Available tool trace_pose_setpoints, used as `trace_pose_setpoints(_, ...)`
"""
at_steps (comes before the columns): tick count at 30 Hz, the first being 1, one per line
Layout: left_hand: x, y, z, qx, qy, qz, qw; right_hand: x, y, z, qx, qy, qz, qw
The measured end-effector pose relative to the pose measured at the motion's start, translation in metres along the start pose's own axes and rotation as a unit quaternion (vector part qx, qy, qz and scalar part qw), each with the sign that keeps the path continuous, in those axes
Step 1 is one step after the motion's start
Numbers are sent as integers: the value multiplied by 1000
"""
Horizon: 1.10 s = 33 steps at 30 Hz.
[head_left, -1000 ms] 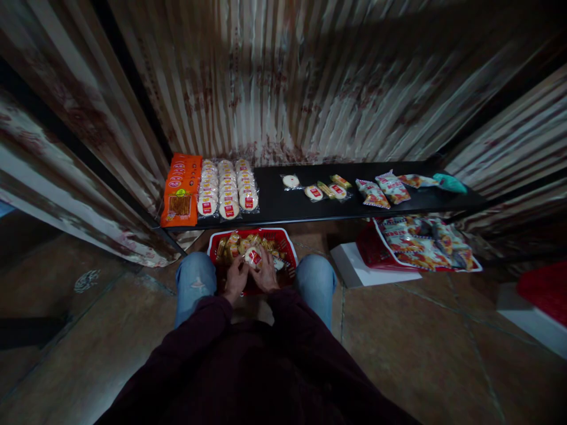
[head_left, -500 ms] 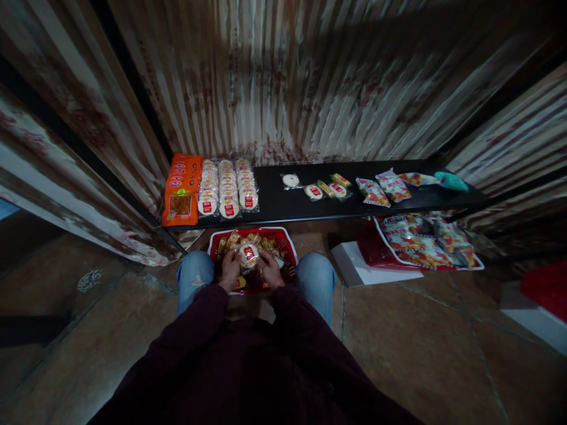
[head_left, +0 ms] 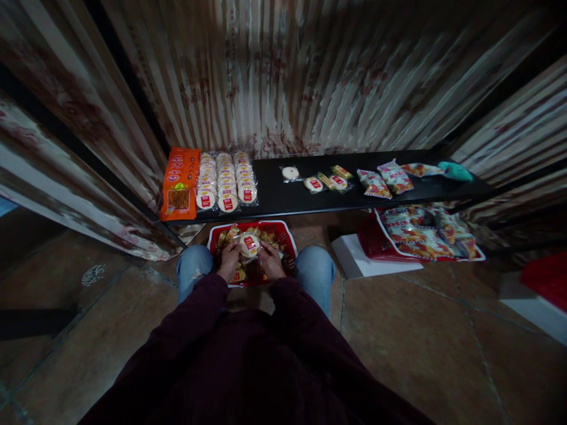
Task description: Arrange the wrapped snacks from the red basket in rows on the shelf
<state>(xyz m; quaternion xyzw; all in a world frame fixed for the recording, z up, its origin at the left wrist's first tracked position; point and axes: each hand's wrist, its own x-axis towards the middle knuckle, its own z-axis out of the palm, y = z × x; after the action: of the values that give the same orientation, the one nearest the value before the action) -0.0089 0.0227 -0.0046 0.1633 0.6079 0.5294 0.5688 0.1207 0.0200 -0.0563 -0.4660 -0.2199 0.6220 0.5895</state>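
Crackers already line a shelf in three rows, left hand and right hand pinch another cracker, and packets remain in a basket.

You could read no words: the red label on your wrapped cracker and the print on the orange packet were too blurred.
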Motion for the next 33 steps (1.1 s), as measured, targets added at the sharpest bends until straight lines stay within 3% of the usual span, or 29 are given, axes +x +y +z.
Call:
trace_pose_setpoints(4, -9, -5, -4, 14, -28, -38, 999, 2, -4, 2, 56, 47, 3, 997)
trace_pose_setpoints(8, -21, -17, -7, -41, -89, -130, 987, -2, -12, 6, 70, 14, 12, 997)
trace_pose_setpoints(15, -33, -29, 7, -147, -67, -160, 974, -16, -19, 13, 12, -52, 9, 999)
trace_pose_setpoints(21, -40, -27, 8, -63, -59, -185, 979, -17, -14, 9, -47, -61, -5, 997)
trace_pose_setpoints(24, -41, -24, 4, -24, -40, -173, 984, -13, -12, 8, -41, -30, -15, 999)
trace_pose_setpoints(28, -34, -15, 0, -23, 32, -115, 993, -10, -11, 6, -25, 4, 13, 1000)
trace_pose_setpoints(33, -23, -6, 3, -1, 57, -54, 997, -12, -13, 5, -32, -21, 47, 998)
